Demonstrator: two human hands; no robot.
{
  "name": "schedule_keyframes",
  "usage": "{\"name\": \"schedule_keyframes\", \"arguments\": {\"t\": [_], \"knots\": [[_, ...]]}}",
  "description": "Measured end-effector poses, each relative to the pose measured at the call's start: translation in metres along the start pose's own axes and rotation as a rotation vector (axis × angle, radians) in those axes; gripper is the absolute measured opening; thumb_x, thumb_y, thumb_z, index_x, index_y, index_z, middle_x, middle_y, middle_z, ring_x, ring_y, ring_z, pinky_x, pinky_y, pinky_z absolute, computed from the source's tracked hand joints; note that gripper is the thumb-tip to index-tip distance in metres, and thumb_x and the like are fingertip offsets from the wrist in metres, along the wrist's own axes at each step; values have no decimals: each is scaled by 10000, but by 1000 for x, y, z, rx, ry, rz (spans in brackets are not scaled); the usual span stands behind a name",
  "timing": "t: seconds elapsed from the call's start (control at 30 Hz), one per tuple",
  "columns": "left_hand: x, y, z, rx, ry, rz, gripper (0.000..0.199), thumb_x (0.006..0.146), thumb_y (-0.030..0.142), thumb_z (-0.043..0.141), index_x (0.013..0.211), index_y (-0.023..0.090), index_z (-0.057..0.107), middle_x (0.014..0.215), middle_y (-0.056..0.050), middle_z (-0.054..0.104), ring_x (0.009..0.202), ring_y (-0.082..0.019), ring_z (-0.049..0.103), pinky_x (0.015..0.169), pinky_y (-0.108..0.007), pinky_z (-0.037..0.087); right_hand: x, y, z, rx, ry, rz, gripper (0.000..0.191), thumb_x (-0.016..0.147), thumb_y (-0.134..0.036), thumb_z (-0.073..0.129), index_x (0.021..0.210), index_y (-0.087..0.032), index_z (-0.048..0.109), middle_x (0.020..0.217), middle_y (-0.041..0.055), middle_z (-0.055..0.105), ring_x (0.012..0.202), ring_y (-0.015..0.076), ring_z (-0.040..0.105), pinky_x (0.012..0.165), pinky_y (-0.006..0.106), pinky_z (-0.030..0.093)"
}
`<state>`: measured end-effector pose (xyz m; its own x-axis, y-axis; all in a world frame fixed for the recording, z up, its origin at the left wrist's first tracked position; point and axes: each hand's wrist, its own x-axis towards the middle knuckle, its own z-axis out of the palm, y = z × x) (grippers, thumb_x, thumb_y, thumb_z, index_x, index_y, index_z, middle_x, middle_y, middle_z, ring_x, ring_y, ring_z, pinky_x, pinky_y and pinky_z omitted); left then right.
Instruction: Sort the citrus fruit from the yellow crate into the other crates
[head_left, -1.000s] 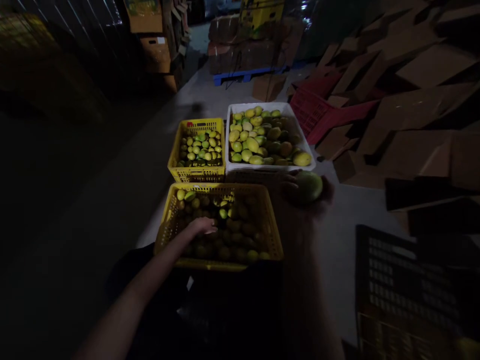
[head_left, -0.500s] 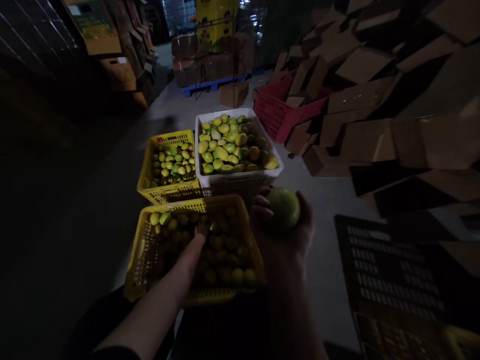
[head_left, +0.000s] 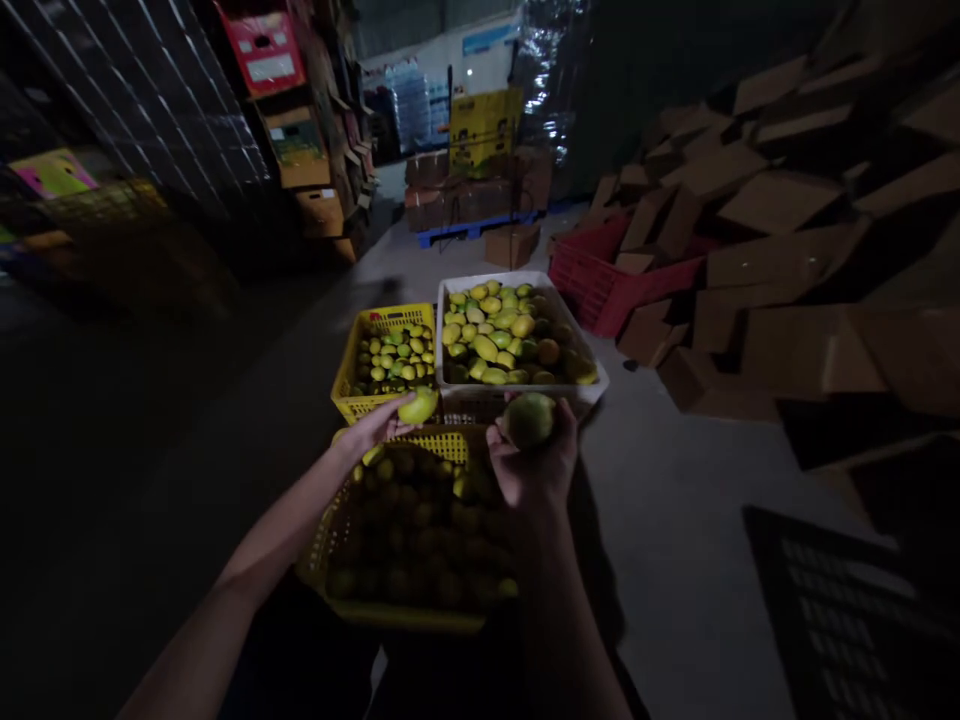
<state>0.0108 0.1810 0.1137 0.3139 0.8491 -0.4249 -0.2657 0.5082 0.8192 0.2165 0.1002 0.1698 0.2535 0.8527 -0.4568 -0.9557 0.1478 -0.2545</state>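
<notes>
- The left hand's (head_left: 382, 424) grip is holding a yellow-green oval fruit (head_left: 418, 405) at twelve o'clock of the large yellow plastic crate (head_left: 409, 620).
- The right hand's (head_left: 536, 465) grip is cupping a rounder, dull-green fruit (head_left: 529, 420) at two o'clock.
- Beyond, a white plastic crate (head_left: 476, 388) is standing at one o'clock, bearing yellow-green fruits (head_left: 486, 347).

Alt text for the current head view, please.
The left hand holds a yellow-green fruit and the right hand a darker green fruit, near a shadowed, fruit-filled yellow crate. Beyond stand a second yellow crate and a white crate, both holding fruit.
</notes>
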Motion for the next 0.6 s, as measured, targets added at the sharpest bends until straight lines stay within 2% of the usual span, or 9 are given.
{"name": "schedule_keyframes", "arguments": {"t": [0.07, 0.13, 0.2, 0.27, 0.37, 0.43, 0.5, 0.6], "knots": [[-26, 30, 5, -124, -54, 56, 377, 901, 361, 459, 1084, 63, 598, 770, -102, 693, 605, -143, 638, 598, -225, 524, 2, 16, -2, -74, -75, 62, 199, 734, -439, 640, 762, -243, 622, 718, -48, 684, 569, 85, 570, 490, 210, 429], [-52, 41, 5, -214, -125, 114, 457, 912, 450, 389, 1131, 97, 579, 779, -103, 696, 544, -135, 622, 543, -229, 522, 0, 33, -5, -160, -192, 61, 203, 714, -433, 690, 811, -260, 643, 775, -44, 698, 636, 95, 598, 516, 211, 456], [-72, 35, 1, -271, -130, 118, 493, 914, 489, 352, 1124, 106, 580, 734, -101, 689, 472, -124, 586, 469, -217, 493, -3, 48, -8, -245, -285, 53, 239, 693, -449, 725, 854, -286, 658, 852, -46, 708, 748, 117, 630, 604, 250, 516], [-81, 19, -3, -328, -67, 76, 518, 918, 511, 325, 1085, 98, 590, 650, -86, 663, 390, -99, 517, 391, -190, 435, -6, 61, -11, -331, -336, 93, 279, 689, -481, 730, 889, -295, 671, 935, -37, 714, 866, 143, 641, 724, 312, 551], [-81, -3, -6, -461, 45, -3, 550, 936, 517, 265, 1078, 94, 586, 607, -58, 635, 335, -64, 431, 339, -162, 380, -9, 73, -13, -453, -386, 137, 305, 674, -463, 754, 887, -254, 685, 990, 0, 715, 980, 176, 632, 839, 356, 539], [-79, -9, -5, -511, 109, -34, 528, 945, 498, 268, 1080, 97, 583, 604, -41, 627, 340, -61, 437, 343, -158, 389, -10, 79, -14, -534, -433, 122, 318, 637, -437, 786, 848, -224, 680, 955, 20, 717, 955, 196, 644, 828, 367, 540], [-79, -8, -3, -503, 147, -31, 504, 941, 501, 300, 1032, 102, 593, 577, -25, 607, 355, -69, 467, 351, -161, 404, -10, 84, -16, -678, -454, 19, 347, 602, -410, 809, 846, -210, 666, 891, 23, 711, 871, 203, 656, 782, 372, 543], [-83, -2, -1, -462, 142, -2, 440, 911, 509, 405, 899, 119, 608, 540, -10, 580, 368, -67, 484, 362, -157, 416, -10, 88, -19, -915, -393, -267, 441, 484, -292, 869, 854, -202, 647, 814, -1, 682, 787, 184, 624, 749, 332, 518]]}}
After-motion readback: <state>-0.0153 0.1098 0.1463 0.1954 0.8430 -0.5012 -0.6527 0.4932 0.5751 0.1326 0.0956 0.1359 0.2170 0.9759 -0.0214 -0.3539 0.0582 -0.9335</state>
